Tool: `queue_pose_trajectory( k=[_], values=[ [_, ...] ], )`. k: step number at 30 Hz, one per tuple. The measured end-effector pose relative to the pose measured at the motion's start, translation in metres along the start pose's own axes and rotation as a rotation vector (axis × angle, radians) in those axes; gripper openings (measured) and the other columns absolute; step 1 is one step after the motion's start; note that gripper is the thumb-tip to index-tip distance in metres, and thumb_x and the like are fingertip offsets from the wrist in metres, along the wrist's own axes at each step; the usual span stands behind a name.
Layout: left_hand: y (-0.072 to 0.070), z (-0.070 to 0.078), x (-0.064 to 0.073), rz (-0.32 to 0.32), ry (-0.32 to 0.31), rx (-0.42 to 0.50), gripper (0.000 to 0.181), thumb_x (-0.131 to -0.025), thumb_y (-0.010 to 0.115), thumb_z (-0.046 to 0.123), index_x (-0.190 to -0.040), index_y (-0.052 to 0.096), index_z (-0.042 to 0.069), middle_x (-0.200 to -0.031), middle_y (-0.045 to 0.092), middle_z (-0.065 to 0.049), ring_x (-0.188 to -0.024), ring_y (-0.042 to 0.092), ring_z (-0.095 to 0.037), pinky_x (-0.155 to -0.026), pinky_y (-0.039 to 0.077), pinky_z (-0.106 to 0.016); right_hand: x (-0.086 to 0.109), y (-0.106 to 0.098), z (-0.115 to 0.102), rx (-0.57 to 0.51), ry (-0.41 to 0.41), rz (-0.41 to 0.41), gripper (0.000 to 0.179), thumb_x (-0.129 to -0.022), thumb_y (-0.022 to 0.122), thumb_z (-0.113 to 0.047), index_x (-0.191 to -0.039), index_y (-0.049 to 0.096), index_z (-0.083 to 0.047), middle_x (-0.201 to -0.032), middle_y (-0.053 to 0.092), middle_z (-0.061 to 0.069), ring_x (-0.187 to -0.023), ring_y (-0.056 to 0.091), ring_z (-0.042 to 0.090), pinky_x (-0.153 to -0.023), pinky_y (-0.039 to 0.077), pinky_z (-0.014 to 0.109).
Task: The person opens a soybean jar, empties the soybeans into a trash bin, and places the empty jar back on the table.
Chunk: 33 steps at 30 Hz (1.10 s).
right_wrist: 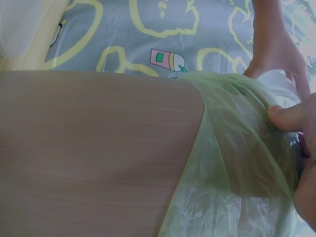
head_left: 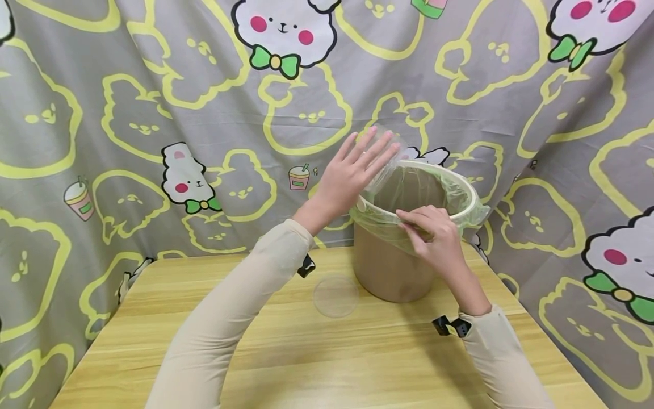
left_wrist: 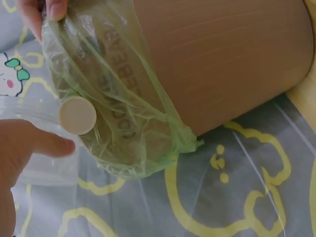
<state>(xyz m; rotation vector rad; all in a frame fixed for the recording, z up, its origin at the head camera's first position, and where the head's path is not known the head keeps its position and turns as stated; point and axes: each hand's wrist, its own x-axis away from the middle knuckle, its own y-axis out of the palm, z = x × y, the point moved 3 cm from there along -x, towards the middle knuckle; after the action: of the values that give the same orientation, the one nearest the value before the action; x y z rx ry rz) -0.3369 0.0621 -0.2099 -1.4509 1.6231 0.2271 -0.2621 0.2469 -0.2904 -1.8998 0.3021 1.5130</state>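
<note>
A brown trash bin [head_left: 390,272] stands upright, its mouth lined with a pale green trash bag [left_wrist: 143,118] folded over the outside. A cream ring [head_left: 471,196] sits round the rim, with a round knob [left_wrist: 77,115] on its side. My left hand [head_left: 349,173] holds a clear plastic container [left_wrist: 52,165] at the bin's left rim, thumb on one side and long fingers stretched along the other. At the near rim, my right hand [head_left: 434,230] pinches the bag's edge between thumb and fingers. Part of the container is hidden behind my left hand.
A clear round lid [head_left: 335,296] lies flat on the wooden table [head_left: 306,352], left of the bin. Behind the table hangs a grey patterned curtain [head_left: 225,130], close to the bin's back. Dark clips [head_left: 452,326] show at both wrists.
</note>
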Motion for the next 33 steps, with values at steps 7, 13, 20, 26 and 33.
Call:
queue_pose_trajectory(
  k=[7, 13, 20, 26, 33],
  values=[
    [0.002, 0.001, 0.001, -0.02, 0.017, -0.014, 0.074, -0.096, 0.031, -0.019, -0.156, 0.042, 0.022, -0.162, 0.042, 0.0, -0.153, 0.034, -0.024, -0.128, 0.023, -0.043, -0.001, 0.0, -0.001, 0.0, 0.008, 0.005, 0.031, -0.073, 0.081, 0.014, -0.1, 0.08, 0.001, -0.082, 0.074, 0.012, -0.076, 0.062, 0.027, -0.072, 0.035, 0.029],
    [0.0, -0.001, 0.0, -0.014, -0.046, 0.007, 0.07, -0.093, 0.043, -0.011, -0.156, 0.042, 0.019, -0.162, 0.041, -0.002, -0.152, 0.034, -0.027, -0.128, 0.022, -0.044, 0.0, 0.001, -0.002, -0.005, 0.018, -0.002, 0.033, -0.072, 0.081, 0.015, -0.101, 0.08, 0.001, -0.082, 0.074, 0.011, -0.076, 0.061, 0.026, -0.074, 0.034, 0.025],
    [-0.001, -0.001, 0.002, -0.003, -0.034, -0.034, 0.069, -0.096, 0.038, -0.012, -0.156, 0.042, 0.022, -0.162, 0.042, 0.0, -0.152, 0.035, -0.025, -0.127, 0.024, -0.044, 0.0, 0.001, -0.002, -0.01, 0.025, 0.005, 0.031, -0.073, 0.081, 0.015, -0.101, 0.08, 0.001, -0.082, 0.074, 0.01, -0.076, 0.061, 0.025, -0.074, 0.034, 0.025],
    [-0.005, -0.005, 0.006, -0.003, -0.081, 0.044, 0.07, -0.092, 0.047, -0.008, -0.156, 0.043, 0.021, -0.162, 0.042, -0.001, -0.153, 0.034, -0.027, -0.128, 0.022, -0.045, 0.0, 0.002, -0.003, -0.014, 0.021, 0.009, 0.032, -0.073, 0.081, 0.015, -0.101, 0.08, 0.0, -0.082, 0.074, 0.01, -0.076, 0.061, 0.026, -0.074, 0.035, 0.025],
    [-0.01, -0.015, 0.015, 0.017, -0.155, 0.095, 0.079, -0.083, 0.049, -0.011, -0.156, 0.043, 0.018, -0.162, 0.043, -0.002, -0.152, 0.034, -0.028, -0.13, 0.017, -0.043, -0.001, 0.001, -0.004, -0.016, 0.032, 0.012, 0.031, -0.073, 0.081, 0.015, -0.1, 0.08, 0.001, -0.081, 0.074, 0.01, -0.075, 0.061, 0.025, -0.075, 0.034, 0.023]
  ],
)
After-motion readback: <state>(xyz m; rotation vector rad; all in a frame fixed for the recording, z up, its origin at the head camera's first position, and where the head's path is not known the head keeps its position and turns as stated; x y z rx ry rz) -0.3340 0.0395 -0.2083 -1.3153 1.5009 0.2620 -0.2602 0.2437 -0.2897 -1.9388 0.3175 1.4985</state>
